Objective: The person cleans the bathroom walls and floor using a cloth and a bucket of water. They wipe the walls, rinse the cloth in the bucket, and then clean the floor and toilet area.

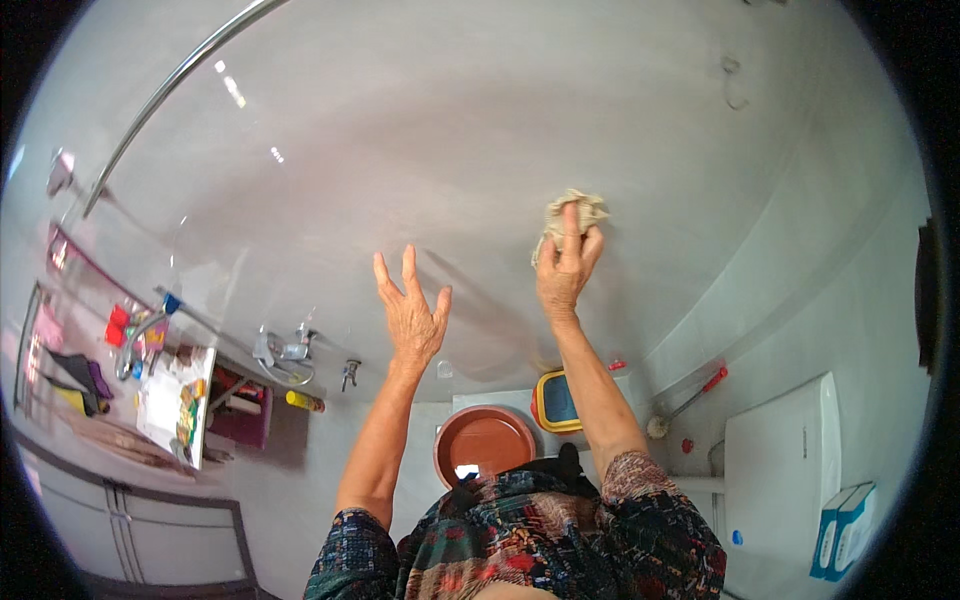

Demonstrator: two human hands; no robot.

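My right hand (567,265) presses a crumpled beige cloth (577,212) against the pale, glossy wall (480,130), its fingers bent over the cloth. To the left, my left hand (411,312) is raised near the same wall with its fingers spread and nothing in it. Whether its fingertips touch the surface I cannot tell. Both arms reach up and forward from patterned short sleeves.
Below my arms stand a round brown basin (485,445) and a yellow-rimmed tub (557,402). Left are a wall tap (290,350), a yellow can (305,401) and a cluttered washstand (175,400). A long-handled brush (690,402) leans right, near a white panel (780,480).
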